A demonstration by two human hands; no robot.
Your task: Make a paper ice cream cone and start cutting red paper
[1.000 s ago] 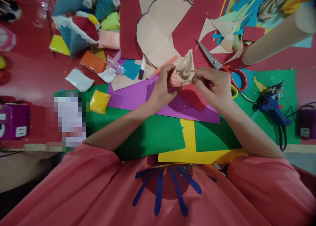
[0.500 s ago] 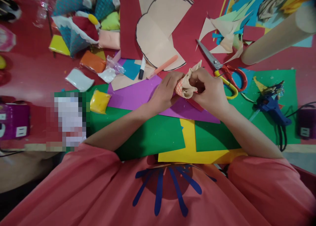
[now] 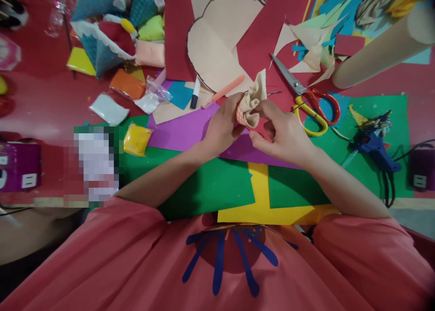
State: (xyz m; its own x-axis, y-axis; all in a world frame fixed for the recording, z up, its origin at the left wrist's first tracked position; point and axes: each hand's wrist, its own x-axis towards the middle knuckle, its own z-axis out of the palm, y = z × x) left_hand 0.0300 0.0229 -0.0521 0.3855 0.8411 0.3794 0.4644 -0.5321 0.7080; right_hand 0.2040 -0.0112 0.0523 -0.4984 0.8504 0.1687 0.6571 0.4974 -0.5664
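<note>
My left hand [image 3: 222, 127] is wrapped round a small paper cone [image 3: 240, 116] with an orange lattice pattern. Crumpled beige paper [image 3: 253, 100] fills its mouth, and one stiff corner sticks up. On the other side, my right hand [image 3: 283, 127] has its thumb and forefinger apart. The forefinger is at the crumpled paper's edge; whether it presses on it I cannot tell. Below the hands lies purple paper [image 3: 183, 129]. Just right of my right hand are scissors with yellow and red handles [image 3: 311, 120].
A large beige paper cutout [image 3: 214, 43] lies ahead on red board. A marker [image 3: 195, 93] and a peach stick [image 3: 226, 91] lie near it. On the right are a blue glue gun [image 3: 377, 150] and a cardboard tube [image 3: 380, 50]. Blue cones [image 3: 102, 48] and clay packets [image 3: 127, 84] crowd the left.
My right hand has drawn back from the cone's mouth and its fingers have spread. The cone has shifted slightly left, and more of the crumpled paper shows.
</note>
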